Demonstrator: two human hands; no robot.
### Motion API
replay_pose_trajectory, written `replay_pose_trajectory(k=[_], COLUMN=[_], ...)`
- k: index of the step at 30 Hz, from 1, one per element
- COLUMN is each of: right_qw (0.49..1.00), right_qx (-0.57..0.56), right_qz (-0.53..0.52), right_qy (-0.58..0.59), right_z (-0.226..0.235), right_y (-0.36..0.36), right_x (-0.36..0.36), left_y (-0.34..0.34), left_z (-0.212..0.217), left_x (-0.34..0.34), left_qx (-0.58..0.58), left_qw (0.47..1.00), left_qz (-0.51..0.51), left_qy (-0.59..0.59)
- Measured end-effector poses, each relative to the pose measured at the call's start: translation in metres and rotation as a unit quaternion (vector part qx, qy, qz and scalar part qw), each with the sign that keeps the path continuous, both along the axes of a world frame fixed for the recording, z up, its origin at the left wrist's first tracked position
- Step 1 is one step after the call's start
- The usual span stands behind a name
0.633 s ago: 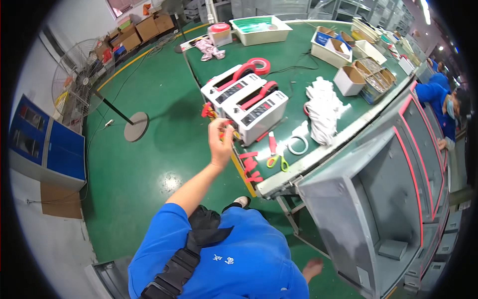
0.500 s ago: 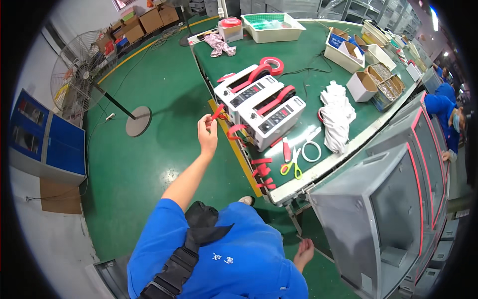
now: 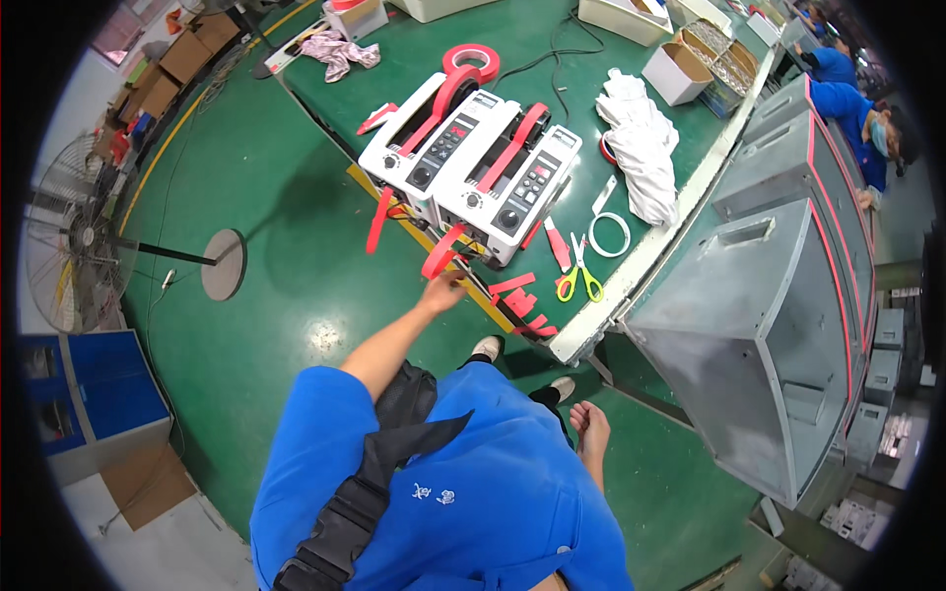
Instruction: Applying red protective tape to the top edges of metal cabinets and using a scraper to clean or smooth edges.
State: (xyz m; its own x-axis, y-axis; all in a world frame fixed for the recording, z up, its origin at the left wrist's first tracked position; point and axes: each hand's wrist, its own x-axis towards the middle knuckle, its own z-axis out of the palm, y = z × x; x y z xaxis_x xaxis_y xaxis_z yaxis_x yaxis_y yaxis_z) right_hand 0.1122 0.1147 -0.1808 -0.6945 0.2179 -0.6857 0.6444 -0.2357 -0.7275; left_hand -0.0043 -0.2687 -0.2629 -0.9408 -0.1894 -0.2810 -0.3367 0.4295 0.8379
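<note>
Two white tape dispensers, a left one (image 3: pixel 419 158) and a right one (image 3: pixel 507 197), stand side by side at the table edge, each fed by a roll of red tape. From the right dispenser's front a strip of red tape (image 3: pixel 439 252) curls down. My left hand (image 3: pixel 445 293) meets its lower end with bent fingers, seemingly pinching it; the fingertips are partly hidden. A longer red strip (image 3: pixel 378 223) hangs free from the left dispenser. My right hand (image 3: pixel 591 429) hangs low beside my body, fingers loosely bent and nothing in them.
Cut red tape pieces (image 3: pixel 519 300), yellow-green scissors (image 3: pixel 579 281), a red-handled cutter (image 3: pixel 558 246) and a white tape roll (image 3: pixel 609 236) lie near the table corner. White cloth (image 3: pixel 639 148) lies behind. Grey metal cabinets (image 3: pixel 724 325) stand at right, a fan (image 3: pixel 84 231) at left. A co-worker (image 3: pixel 852 118) is far right.
My left hand has moved from the left dispenser's tape to the right one's. The left strip now hangs longer. The view has shifted, and my right hand appears higher.
</note>
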Motion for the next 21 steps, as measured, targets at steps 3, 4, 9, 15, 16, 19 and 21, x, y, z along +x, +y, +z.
replay_pose_trajectory(k=[3, 4, 9, 15, 16, 19, 21], right_qw=[1.0, 1.0, 0.999, 0.998, 0.997, 0.966, 0.909], right_qx=[0.006, 0.003, 0.004, 0.032, 0.039, 0.143, 0.234], right_qz=[0.008, 0.009, 0.025, 0.05, 0.053, 0.19, 0.26], right_qy=[0.0, -0.006, -0.028, -0.031, -0.031, 0.104, 0.228], right_z=[0.002, 0.004, 0.003, 0.006, 0.008, 0.021, 0.07], right_y=[-0.006, -0.011, -0.016, -0.019, -0.021, -0.033, -0.055], right_x=[0.004, 0.005, 0.012, 0.019, 0.02, 0.011, -0.009], left_y=[0.036, 0.041, 0.043, 0.038, 0.035, 0.022, 0.029], left_z=[0.005, -0.001, -0.019, 0.018, 0.04, 0.073, 0.113], left_x=[-0.015, -0.012, 0.002, 0.019, 0.019, 0.035, 0.062], left_qx=[0.185, 0.247, 0.251, 0.106, 0.119, 0.07, 0.056], left_qw=[0.976, 0.961, 0.957, 0.993, 0.989, 0.964, 0.948], left_qz=[0.021, 0.053, 0.004, -0.051, -0.084, -0.242, -0.308], left_qy=[-0.109, -0.112, -0.149, 0.011, -0.019, -0.087, -0.06])
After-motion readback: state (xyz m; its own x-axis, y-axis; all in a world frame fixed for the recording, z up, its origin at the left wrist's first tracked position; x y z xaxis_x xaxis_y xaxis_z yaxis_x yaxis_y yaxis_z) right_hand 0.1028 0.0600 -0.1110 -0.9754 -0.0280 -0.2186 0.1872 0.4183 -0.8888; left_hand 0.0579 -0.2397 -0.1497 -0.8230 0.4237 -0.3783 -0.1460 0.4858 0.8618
